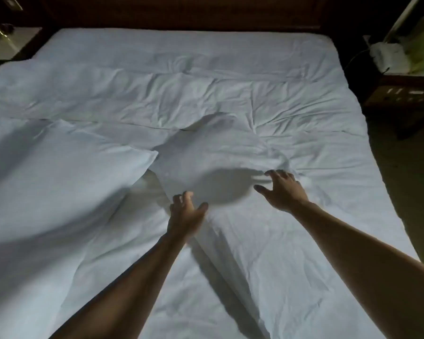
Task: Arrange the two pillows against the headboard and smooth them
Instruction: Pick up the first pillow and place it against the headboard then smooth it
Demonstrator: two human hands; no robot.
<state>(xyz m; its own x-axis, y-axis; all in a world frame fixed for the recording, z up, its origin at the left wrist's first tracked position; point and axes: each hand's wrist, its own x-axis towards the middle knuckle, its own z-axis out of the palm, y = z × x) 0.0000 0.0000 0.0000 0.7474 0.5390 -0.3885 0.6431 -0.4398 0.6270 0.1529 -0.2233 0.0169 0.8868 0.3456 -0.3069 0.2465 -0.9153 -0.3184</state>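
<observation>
Two white pillows lie on the white bed, far from the dark wooden headboard (181, 13). One pillow (59, 172) lies at the left, its corner pointing right. The other pillow (213, 157) lies in the middle of the bed, just beyond my hands. My left hand (185, 214) hovers at its near left edge, fingers spread and holding nothing. Over that pillow's near right edge my right hand (282, 189) is spread, palm down, and empty. Both hands cast shadows on the pillow.
A wrinkled white duvet (157, 94) covers the bed (316, 265) up to the headboard. A nightstand (8, 45) stands at the far left. Another nightstand (406, 94) at the far right carries bags and white cloth. Dark floor lies along the bed's right side.
</observation>
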